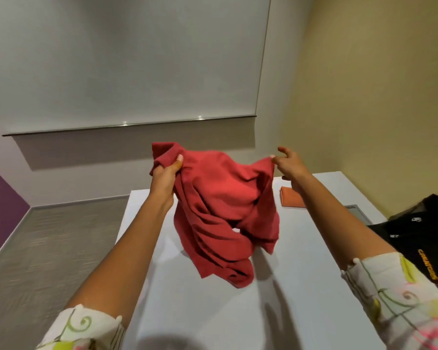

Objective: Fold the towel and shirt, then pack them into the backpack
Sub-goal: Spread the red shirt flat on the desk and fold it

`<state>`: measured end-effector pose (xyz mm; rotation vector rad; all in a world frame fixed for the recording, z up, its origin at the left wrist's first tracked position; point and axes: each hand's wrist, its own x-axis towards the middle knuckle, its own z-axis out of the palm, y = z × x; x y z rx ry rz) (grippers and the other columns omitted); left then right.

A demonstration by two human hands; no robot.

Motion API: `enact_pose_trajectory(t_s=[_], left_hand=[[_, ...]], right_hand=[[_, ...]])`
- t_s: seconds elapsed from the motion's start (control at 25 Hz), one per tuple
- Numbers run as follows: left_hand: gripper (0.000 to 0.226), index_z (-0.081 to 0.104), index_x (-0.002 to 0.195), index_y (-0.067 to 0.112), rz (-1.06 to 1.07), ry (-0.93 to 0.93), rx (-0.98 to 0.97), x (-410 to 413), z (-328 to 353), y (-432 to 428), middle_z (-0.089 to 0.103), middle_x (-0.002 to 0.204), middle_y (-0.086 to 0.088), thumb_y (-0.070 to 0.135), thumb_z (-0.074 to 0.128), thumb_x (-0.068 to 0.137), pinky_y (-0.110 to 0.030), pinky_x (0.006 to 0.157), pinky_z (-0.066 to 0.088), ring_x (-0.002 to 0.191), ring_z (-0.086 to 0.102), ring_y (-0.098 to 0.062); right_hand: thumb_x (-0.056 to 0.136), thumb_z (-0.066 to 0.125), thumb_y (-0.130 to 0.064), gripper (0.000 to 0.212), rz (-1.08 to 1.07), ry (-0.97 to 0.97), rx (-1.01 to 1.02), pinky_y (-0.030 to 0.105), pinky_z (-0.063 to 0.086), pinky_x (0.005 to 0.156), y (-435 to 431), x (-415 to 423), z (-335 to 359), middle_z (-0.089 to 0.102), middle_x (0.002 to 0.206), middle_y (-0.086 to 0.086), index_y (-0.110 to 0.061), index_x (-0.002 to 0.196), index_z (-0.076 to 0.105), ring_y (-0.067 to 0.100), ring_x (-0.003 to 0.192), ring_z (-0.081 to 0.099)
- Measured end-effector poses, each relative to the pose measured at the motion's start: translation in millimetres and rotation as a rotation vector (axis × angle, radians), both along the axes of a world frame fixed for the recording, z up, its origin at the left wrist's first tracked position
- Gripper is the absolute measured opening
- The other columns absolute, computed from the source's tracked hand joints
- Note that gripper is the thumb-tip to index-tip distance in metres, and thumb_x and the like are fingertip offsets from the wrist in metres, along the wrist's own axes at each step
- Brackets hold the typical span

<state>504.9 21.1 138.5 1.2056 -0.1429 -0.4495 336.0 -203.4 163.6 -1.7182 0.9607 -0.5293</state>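
Shirt: The red shirt (220, 198) hangs crumpled in the air above the white table (187, 311), held up by both hands, with its lowest folds dangling close over the tabletop.
Left hand: The left hand (166, 174) grips a bunched handful of cloth near the collar, fingers curled round it and thumb pressed on top.
Right hand: The right hand (288, 164) pinches a thin edge of the shirt between thumb and forefinger; its other fingers are lifted and spread.
Step in hand: Probably opening the shirt out ready for folding; no fold has been made yet.
Doing it well: The left grip takes in too much cloth. It would do better to shift to a single shoulder point matching the right pinch, draw the hands apart until the cloth hangs flat, then lower it onto the table hem first.
Towel: The orange towel (290, 197) lies folded on the far right of the table, partly behind the right forearm and apart from the shirt.
Backpack: The black backpack (420, 233) sits at the table's right side; whether its mouth is open cannot be told.
Open room: The bare tabletop beneath and nearer than the shirt looks ample for spreading it.
Edges: The table's left edge runs under the left forearm, with floor beyond, so a sleeve laid leftward could slide off.
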Motion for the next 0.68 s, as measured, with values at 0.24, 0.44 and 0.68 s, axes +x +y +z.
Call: enact_pose_trajectory(t_s=[0.24,0.44,0.68], left_hand=[[0.029,0.060,0.127,0.010,-0.371,-0.390,0.439,-21,23,-8,0.068,0.111,-0.004,0.018,0.049,0.101,-0.020,0.080,0.053,0.092,0.065,-0.012],[0.032,0.064,0.083,0.013,-0.696,-0.812,0.856,-36,31,-5,0.061,0.080,-0.001,-0.005,0.038,0.089,-0.032,0.067,0.043,0.074,0.054,-0.019],[0.048,0.072,0.094,0.022,-0.634,-0.955,0.787,-70,26,9,0.066,0.080,0.004,-0.012,0.041,0.080,-0.017,0.059,0.043,0.069,0.056,-0.011]], right_hand=[[0.087,0.062,-0.007,0.044,0.316,-0.051,-0.028,0.033,0.050,0.081,71,8,-8,0.061,0.123,0.007,-0.021,0.128,0.054,0.019,0.103,0.061],[0.070,0.060,-0.007,0.088,0.659,-0.011,-0.826,0.041,0.026,0.102,94,15,14,0.031,0.153,-0.005,-0.042,0.145,0.030,0.023,0.139,0.025],[0.085,0.066,-0.037,0.037,0.734,0.501,-1.090,0.040,0.031,0.091,96,2,25,0.066,0.103,-0.001,-0.025,0.119,0.056,0.022,0.108,0.053]])
